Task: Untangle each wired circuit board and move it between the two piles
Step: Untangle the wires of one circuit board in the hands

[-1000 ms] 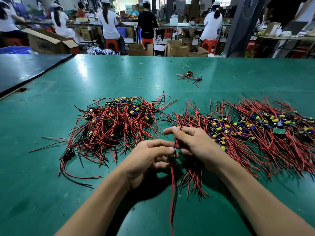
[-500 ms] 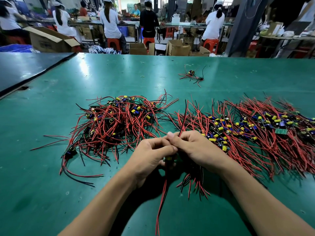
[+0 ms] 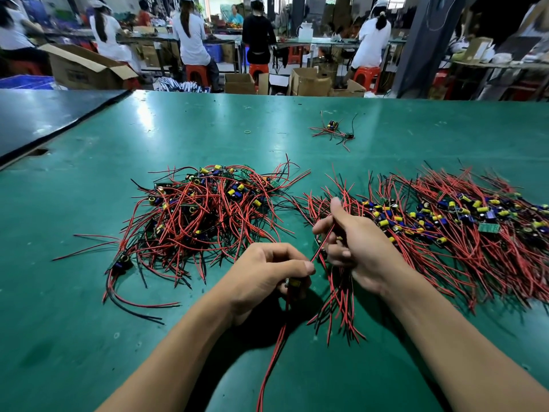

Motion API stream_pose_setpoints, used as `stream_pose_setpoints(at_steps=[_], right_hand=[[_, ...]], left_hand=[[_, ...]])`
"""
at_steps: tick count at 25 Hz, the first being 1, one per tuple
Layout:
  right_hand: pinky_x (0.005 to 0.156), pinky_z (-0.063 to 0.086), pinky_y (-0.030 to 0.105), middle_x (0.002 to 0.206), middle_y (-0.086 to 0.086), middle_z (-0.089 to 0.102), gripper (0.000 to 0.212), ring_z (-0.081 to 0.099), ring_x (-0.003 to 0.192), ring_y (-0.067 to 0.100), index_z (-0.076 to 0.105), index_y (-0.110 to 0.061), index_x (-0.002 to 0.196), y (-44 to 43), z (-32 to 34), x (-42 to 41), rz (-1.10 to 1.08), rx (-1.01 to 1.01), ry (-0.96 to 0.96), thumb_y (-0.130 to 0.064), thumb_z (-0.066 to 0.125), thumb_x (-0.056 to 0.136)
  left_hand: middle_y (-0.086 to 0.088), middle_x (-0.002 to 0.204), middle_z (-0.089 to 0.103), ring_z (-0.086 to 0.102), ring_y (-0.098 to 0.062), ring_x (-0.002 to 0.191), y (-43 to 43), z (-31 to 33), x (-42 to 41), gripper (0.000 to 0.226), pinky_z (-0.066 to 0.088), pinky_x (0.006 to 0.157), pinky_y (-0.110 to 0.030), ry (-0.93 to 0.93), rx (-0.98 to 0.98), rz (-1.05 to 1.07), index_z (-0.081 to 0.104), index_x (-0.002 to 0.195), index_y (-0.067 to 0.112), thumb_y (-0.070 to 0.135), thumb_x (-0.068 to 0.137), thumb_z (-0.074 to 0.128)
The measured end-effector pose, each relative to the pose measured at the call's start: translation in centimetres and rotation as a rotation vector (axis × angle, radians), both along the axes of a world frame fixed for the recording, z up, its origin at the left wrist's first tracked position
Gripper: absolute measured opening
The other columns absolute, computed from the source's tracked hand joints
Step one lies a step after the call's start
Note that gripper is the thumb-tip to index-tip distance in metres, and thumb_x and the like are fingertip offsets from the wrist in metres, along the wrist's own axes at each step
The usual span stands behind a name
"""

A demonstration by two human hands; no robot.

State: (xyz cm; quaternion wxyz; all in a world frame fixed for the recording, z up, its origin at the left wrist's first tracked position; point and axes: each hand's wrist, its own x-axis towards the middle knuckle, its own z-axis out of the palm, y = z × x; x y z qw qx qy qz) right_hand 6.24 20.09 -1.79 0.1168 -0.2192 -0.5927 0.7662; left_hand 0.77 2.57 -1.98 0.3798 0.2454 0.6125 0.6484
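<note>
Two piles of small circuit boards with red and black wires lie on the green table: a tangled left pile (image 3: 208,212) and a wider, spread right pile (image 3: 445,227). Between them, near me, my left hand (image 3: 267,278) is closed on a small board with a yellow part (image 3: 294,283). Its long red and black wires (image 3: 271,361) trail toward me. My right hand (image 3: 353,248) pinches a red wire (image 3: 322,246) of that board, pulled taut up and to the right. A small bunch of wires (image 3: 341,310) lies under my right hand.
A single wired board (image 3: 334,130) and a small green ring (image 3: 247,132) lie farther back on the green table (image 3: 208,129). A dark table (image 3: 35,117) adjoins at the left. Beyond the far edge are cardboard boxes (image 3: 86,68) and seated people (image 3: 193,40) working.
My hands were pressed together on the board. Now they have parted: my right hand moved up and right, drawing a red wire out, while my left hand stays closed on the board.
</note>
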Motion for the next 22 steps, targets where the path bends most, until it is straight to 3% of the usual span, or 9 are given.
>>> stream_pose_setpoints(at_steps=[2, 4, 6, 9, 11, 13, 15, 19, 22], right_hand=[[0.03, 0.021, 0.017, 0.063, -0.003, 0.042, 0.059, 0.025, 0.034, 0.003, 0.069, -0.018, 0.056, -0.1, 0.4, 0.0, 0.08, -0.3, 0.003, -0.049, 0.047, 0.101], [0.029, 0.019, 0.016, 0.061, -0.004, 0.041, 0.056, 0.024, 0.033, 0.002, 0.069, -0.017, 0.058, -0.1, 0.6, 0.0, 0.108, -0.365, 0.026, -0.049, 0.049, 0.099], [0.03, 0.017, 0.015, 0.056, -0.006, 0.039, 0.051, 0.023, 0.033, 0.002, 0.074, -0.016, 0.063, -0.4, 0.6, 0.1, 0.112, -0.259, 0.028, -0.054, 0.054, 0.092], [0.035, 0.02, 0.015, 0.052, -0.008, 0.04, 0.04, 0.026, 0.037, 0.003, 0.079, -0.019, 0.081, -1.6, 0.3, 0.5, 0.262, 0.073, 0.015, -0.056, 0.064, 0.082], [0.041, 0.02, 0.019, 0.055, 0.002, 0.043, 0.036, 0.03, 0.044, 0.007, 0.079, -0.019, 0.086, -2.2, -0.3, 0.6, 0.315, 0.253, 0.037, -0.053, 0.068, 0.083], [0.044, 0.017, 0.025, 0.056, 0.008, 0.037, 0.036, 0.028, 0.046, 0.012, 0.079, -0.019, 0.089, -1.9, -0.4, 0.5, 0.225, 0.37, 0.072, -0.053, 0.066, 0.086], [0.043, 0.021, 0.022, 0.051, 0.006, 0.033, 0.034, 0.028, 0.044, 0.013, 0.08, -0.019, 0.089, -1.0, -0.3, 0.4, 0.077, 0.428, 0.108, -0.05, 0.065, 0.088], [0.043, 0.03, 0.012, 0.043, -0.013, 0.043, 0.035, 0.037, 0.038, 0.001, 0.077, -0.01, 0.088, 0.8, -0.3, 0.4, -0.134, 0.423, 0.199, -0.044, 0.069, 0.085], [0.044, 0.032, 0.009, 0.044, -0.015, 0.046, 0.026, 0.04, 0.039, 0.0, 0.077, -0.006, 0.087, 1.5, -0.4, 0.3, -0.277, 0.447, 0.22, -0.033, 0.074, 0.088]], left_hand=[[-0.01, 0.066, 0.062, 0.056, -0.018, 0.056, 0.0, -0.2, 0.0, 0.006, 0.044, 0.056, -0.026, 0.007, -0.006, 0.02, 0.07, 0.086, -0.003, 0.003, 0.084, 0.069], [-0.009, 0.065, 0.063, 0.057, -0.014, 0.054, 0.0, -0.3, -0.1, 0.01, 0.045, 0.053, -0.023, -0.007, -0.001, 0.059, 0.072, 0.091, -0.005, 0.002, 0.085, 0.068], [-0.009, 0.063, 0.063, 0.056, -0.014, 0.052, 0.1, -0.4, -0.1, 0.01, 0.045, 0.051, -0.022, -0.008, -0.003, 0.085, 0.075, 0.086, -0.001, 0.006, 0.086, 0.068], [-0.01, 0.064, 0.063, 0.055, -0.015, 0.049, 0.2, -0.4, -0.2, 0.014, 0.046, 0.048, -0.022, -0.027, 0.013, 0.128, 0.076, 0.078, 0.006, 0.01, 0.088, 0.066], [-0.01, 0.065, 0.062, 0.055, -0.014, 0.05, 0.2, -0.4, -0.3, 0.015, 0.046, 0.047, -0.021, -0.067, 0.035, 0.137, 0.075, 0.077, 0.007, 0.008, 0.088, 0.065], [-0.01, 0.063, 0.062, 0.055, -0.013, 0.05, 0.2, -0.3, -0.3, 0.017, 0.046, 0.047, -0.021, -0.066, 0.023, 0.118, 0.073, 0.073, 0.007, 0.008, 0.089, 0.065], [-0.006, 0.061, 0.064, 0.056, -0.011, 0.05, 0.2, -0.2, -0.2, 0.015, 0.045, 0.047, -0.019, -0.05, 0.017, 0.077, 0.07, 0.075, 0.004, 0.008, 0.089, 0.064], [-0.002, 0.06, 0.065, 0.057, -0.009, 0.047, 0.0, 0.0, -0.2, 0.012, 0.044, 0.044, -0.018, -0.061, 0.036, 0.024, 0.066, 0.079, 0.0, 0.005, 0.089, 0.063], [-0.008, 0.063, 0.063, 0.054, -0.017, 0.052, -0.2, -0.1, -0.3, 0.014, 0.044, 0.05, -0.02, -0.019, 0.011, -0.04, 0.07, 0.074, 0.005, 0.009, 0.087, 0.066]])
